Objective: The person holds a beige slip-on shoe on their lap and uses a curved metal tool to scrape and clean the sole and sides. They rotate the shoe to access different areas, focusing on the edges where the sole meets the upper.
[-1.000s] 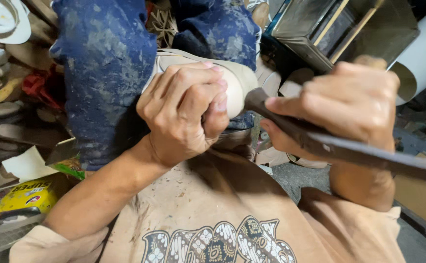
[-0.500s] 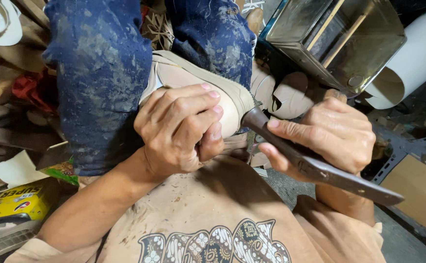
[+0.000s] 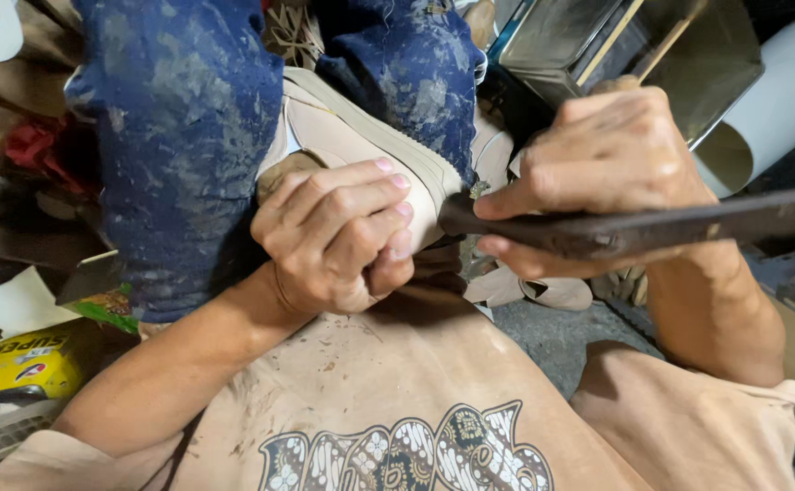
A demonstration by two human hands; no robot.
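left hand [image 3: 334, 236] gripping beige shoe [image 3: 361, 145] | right hand [image 3: 598, 173] clenching dark blade [image 3: 634, 232] | risk: blade slipping into fingers

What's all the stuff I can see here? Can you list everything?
shoe: one, beige, wedged between the knees, toe under the left hand
long flat tool: one, dark, tip at the shoe's toe, gripped by the right hand
metal tin: one, grey, upper right, thin sticks inside
roll of sheet: one, white, far right
yellow packet: one, lower left
beige cut pieces: a few, on the floor below the tool
jeans: dusty blue, both knees, top
shirt: beige, patterned print, bottom
left hand: fingers curled over the shoe's toe
right hand: closed round the tool
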